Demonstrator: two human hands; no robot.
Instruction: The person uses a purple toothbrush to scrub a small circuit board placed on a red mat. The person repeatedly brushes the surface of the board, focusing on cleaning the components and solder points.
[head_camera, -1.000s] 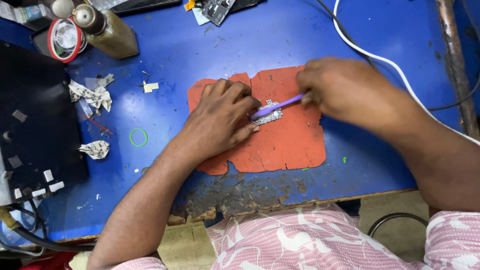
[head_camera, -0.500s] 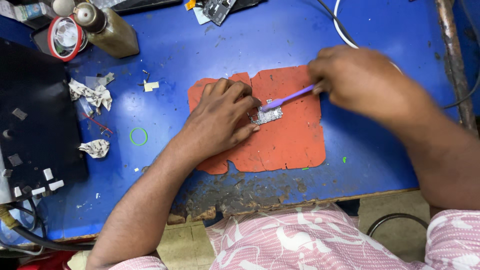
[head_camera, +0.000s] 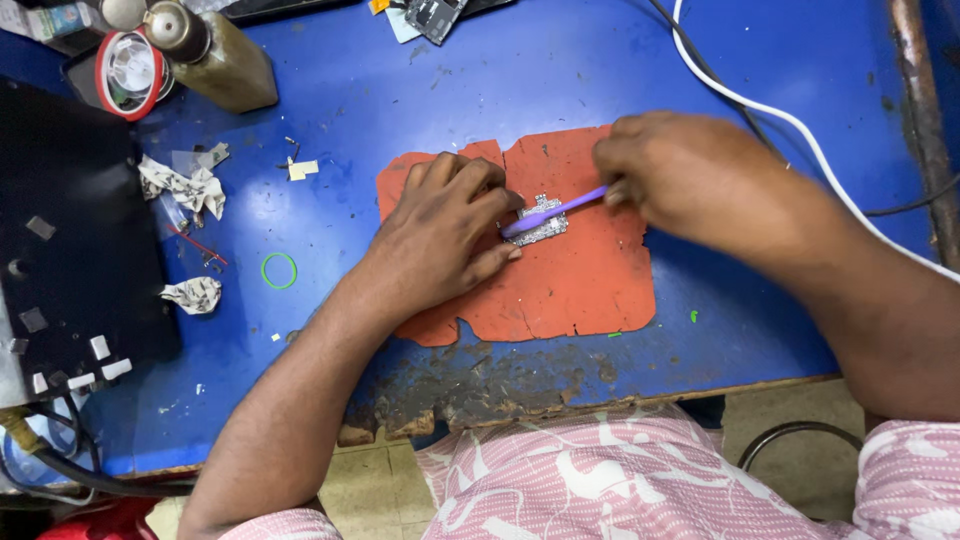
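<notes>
Head view: the left hand (head_camera: 440, 235) lay flat on the orange mat (head_camera: 580, 290), fingers curled and pressed down on the near-left edge of a small silvery board (head_camera: 545, 222), pinning it. The board sat near the middle of the mat, which lay on the blue table (head_camera: 400, 90) a little back from the chipped front edge. The right hand (head_camera: 680, 170) was closed around the handle of a purple brush (head_camera: 555, 212), pinching it between thumb and fingers; the brush head rested on the board, just beside the left fingertips.

Toward the table's back-left corner stood a brown bottle (head_camera: 215, 60) and a red-rimmed round tin (head_camera: 130, 75). A black unit (head_camera: 70, 240) filled the left edge, with crumpled tissue (head_camera: 185, 190) and a green ring (head_camera: 279, 270) between it and the mat. A white cable (head_camera: 790, 125) ran along the right side, behind the right wrist.

The likely trouble: only fingertips held the board, so a hard stroke could skid it off the mat or flick it out from under them. Bristles could also snag a small part, and the wrist might catch the cable.
</notes>
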